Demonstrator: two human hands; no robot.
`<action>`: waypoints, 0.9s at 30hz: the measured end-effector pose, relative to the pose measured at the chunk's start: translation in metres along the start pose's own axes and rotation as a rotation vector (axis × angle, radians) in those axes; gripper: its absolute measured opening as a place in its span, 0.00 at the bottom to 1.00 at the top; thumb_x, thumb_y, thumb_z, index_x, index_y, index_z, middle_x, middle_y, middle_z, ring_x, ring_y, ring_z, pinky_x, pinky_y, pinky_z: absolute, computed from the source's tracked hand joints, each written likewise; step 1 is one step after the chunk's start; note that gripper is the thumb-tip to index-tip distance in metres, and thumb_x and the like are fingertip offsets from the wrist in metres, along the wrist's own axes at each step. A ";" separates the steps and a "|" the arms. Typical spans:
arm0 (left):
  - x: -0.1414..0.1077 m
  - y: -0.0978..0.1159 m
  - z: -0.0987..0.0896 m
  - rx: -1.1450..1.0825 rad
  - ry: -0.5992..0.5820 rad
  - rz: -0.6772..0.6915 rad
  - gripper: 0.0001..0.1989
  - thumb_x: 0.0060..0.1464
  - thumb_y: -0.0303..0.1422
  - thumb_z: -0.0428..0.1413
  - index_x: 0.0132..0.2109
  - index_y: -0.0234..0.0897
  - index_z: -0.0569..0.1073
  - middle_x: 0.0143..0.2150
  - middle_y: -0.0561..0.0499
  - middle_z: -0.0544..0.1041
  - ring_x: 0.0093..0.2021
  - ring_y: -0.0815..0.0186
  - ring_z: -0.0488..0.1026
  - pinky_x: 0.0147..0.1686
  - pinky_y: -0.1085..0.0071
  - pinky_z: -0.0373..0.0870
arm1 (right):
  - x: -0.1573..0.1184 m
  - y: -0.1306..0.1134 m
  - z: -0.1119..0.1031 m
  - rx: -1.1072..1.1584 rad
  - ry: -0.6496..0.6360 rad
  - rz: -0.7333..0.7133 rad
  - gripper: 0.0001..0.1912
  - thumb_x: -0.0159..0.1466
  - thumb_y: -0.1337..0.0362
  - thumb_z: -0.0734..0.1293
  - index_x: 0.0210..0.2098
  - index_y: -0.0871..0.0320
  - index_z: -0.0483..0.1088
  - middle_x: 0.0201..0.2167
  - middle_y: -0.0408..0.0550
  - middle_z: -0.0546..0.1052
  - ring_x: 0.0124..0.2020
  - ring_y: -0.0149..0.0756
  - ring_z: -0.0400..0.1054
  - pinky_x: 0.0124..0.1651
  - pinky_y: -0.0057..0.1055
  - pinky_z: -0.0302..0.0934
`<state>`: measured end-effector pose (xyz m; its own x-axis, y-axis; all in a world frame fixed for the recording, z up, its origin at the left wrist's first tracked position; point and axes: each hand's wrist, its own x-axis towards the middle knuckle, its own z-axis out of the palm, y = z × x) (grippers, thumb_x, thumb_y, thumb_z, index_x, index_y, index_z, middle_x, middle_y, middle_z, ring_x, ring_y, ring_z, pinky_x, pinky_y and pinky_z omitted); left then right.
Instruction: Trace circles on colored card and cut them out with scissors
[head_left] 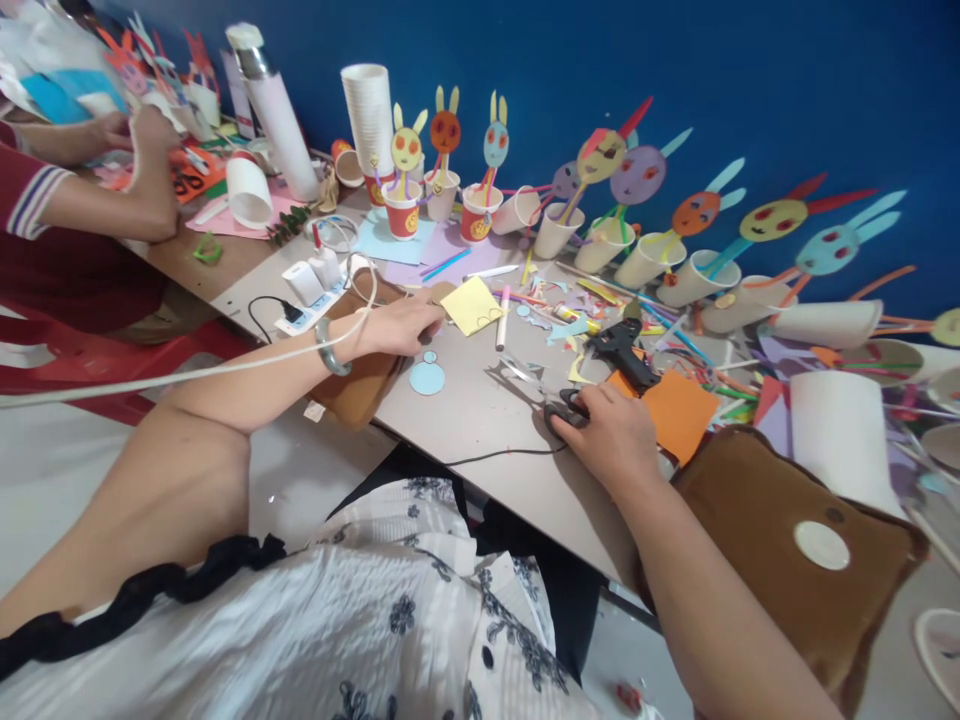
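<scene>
My left hand (405,322) reaches over the table, its fingers bent at the left edge of a yellow paper square (472,306) with small curves drawn on it. Whether the fingers pinch the paper is hard to tell. Below them lie a light blue paper circle (427,377) and a smaller one (430,357). My right hand (611,430) is closed on the black handles of scissors (527,376), whose blades point left over the table. A pink marker (503,318) lies just right of the yellow square.
A black glue gun (625,350), orange paper (681,408) and paper scraps lie beyond my right hand. Cups with paper rabbit faces (649,260) line the blue wall. A power strip (311,308) and white cable are at left, near another person's arm (112,205).
</scene>
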<state>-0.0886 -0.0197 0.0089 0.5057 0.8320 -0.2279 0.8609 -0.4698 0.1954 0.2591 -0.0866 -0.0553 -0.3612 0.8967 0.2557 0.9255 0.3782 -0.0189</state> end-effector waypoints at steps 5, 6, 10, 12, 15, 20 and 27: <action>-0.009 0.015 0.012 0.153 0.127 -0.104 0.15 0.54 0.29 0.55 0.50 0.33 0.71 0.52 0.37 0.72 0.42 0.54 0.74 0.34 0.64 0.64 | -0.001 0.001 0.001 0.011 0.007 -0.010 0.11 0.62 0.55 0.67 0.31 0.56 0.68 0.31 0.52 0.74 0.33 0.43 0.64 0.36 0.35 0.49; -0.010 0.019 0.014 0.186 0.152 -0.120 0.16 0.56 0.29 0.54 0.51 0.32 0.70 0.51 0.36 0.73 0.43 0.52 0.75 0.34 0.64 0.65 | -0.001 0.001 0.001 0.010 0.007 -0.007 0.11 0.62 0.55 0.67 0.31 0.56 0.68 0.31 0.52 0.74 0.33 0.43 0.64 0.36 0.35 0.49; -0.009 0.018 0.019 0.175 0.189 -0.151 0.16 0.56 0.24 0.50 0.52 0.32 0.67 0.48 0.38 0.75 0.43 0.54 0.76 0.36 0.64 0.66 | -0.002 0.003 0.003 0.008 0.011 -0.006 0.11 0.61 0.55 0.68 0.31 0.56 0.68 0.31 0.51 0.74 0.33 0.43 0.63 0.36 0.35 0.49; -0.009 0.009 0.017 0.086 0.208 -0.146 0.16 0.54 0.22 0.50 0.51 0.35 0.66 0.46 0.41 0.75 0.40 0.57 0.75 0.35 0.65 0.65 | -0.002 0.004 0.004 0.018 0.019 -0.015 0.11 0.61 0.55 0.68 0.30 0.56 0.68 0.31 0.51 0.74 0.33 0.43 0.63 0.36 0.36 0.49; -0.010 -0.008 0.013 -0.061 0.224 -0.107 0.15 0.50 0.23 0.52 0.46 0.37 0.66 0.39 0.48 0.74 0.35 0.62 0.72 0.35 0.67 0.64 | -0.003 0.004 0.004 0.031 0.039 -0.030 0.10 0.60 0.56 0.69 0.30 0.56 0.68 0.31 0.51 0.74 0.33 0.43 0.63 0.37 0.36 0.50; -0.021 -0.028 0.011 -0.302 0.416 -0.053 0.11 0.46 0.26 0.52 0.38 0.40 0.61 0.32 0.55 0.68 0.30 0.68 0.65 0.33 0.70 0.63 | -0.004 0.001 -0.001 0.048 0.070 -0.062 0.10 0.60 0.57 0.69 0.29 0.55 0.66 0.29 0.50 0.73 0.34 0.44 0.64 0.37 0.36 0.50; -0.028 -0.033 0.018 -0.363 0.480 -0.097 0.10 0.46 0.28 0.53 0.37 0.40 0.62 0.30 0.56 0.67 0.28 0.69 0.62 0.30 0.70 0.60 | -0.004 0.000 -0.004 0.058 0.075 -0.066 0.09 0.60 0.58 0.69 0.30 0.55 0.66 0.30 0.51 0.74 0.35 0.45 0.65 0.38 0.36 0.51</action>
<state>-0.1304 -0.0328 -0.0085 0.2717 0.9458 0.1777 0.7855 -0.3246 0.5268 0.2607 -0.0913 -0.0527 -0.4100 0.8503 0.3298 0.8909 0.4508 -0.0548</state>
